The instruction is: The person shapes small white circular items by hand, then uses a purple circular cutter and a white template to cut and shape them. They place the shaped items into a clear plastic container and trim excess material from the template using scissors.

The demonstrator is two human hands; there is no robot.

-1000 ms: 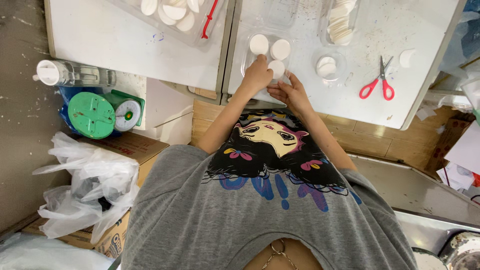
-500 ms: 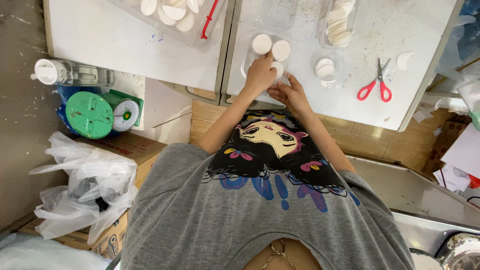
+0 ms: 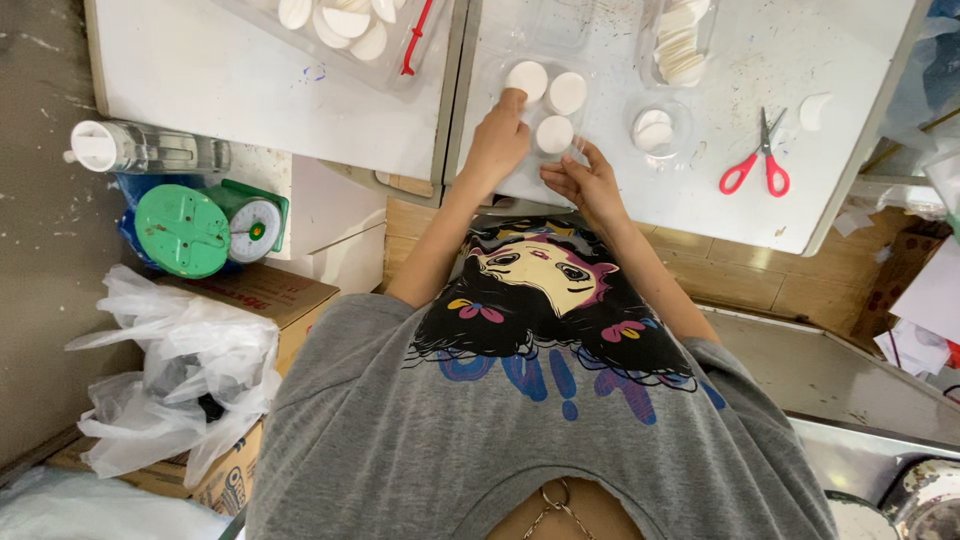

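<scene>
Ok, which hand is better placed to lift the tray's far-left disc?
Left hand: its fingertips touch that round white disc; the right hand sits at the clear plastic tray's near edge.

A: Off to the side on the white table (image 3: 200, 80): red-handled scissors (image 3: 755, 165), a small round clear tub (image 3: 660, 128), a clear box of stacked white pads (image 3: 680, 40).

B: Below the table edge?

A: Green kitchen scale (image 3: 205, 228), clear bottle (image 3: 140, 148) lying just above it. Crumpled plastic bags (image 3: 170, 385) on a cardboard box (image 3: 270, 300).
</scene>
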